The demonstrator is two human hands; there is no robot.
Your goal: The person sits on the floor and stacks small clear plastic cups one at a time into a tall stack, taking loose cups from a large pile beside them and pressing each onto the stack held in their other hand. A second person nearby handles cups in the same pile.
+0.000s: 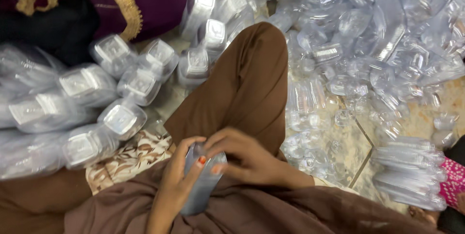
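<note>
In my lap I hold a stack of clear plastic containers (202, 183) wrapped in a thin plastic sleeve. My left hand (177, 181) grips the stack from the left side. Over its top end my right hand (244, 155) is curled, the fingertips pressing on the uppermost container. My bent knee in brown cloth (247, 84) rises just beyond the hands.
Several bagged stacks of clear containers (92, 113) lie at the left. A big heap of loose clear containers (368, 45) covers the tiled floor (358, 142) at the right. A nested stack (409, 173) lies at the right edge, beside another person's pink cloth (454, 181). Purple and gold fabric (131, 1) is at the back left.
</note>
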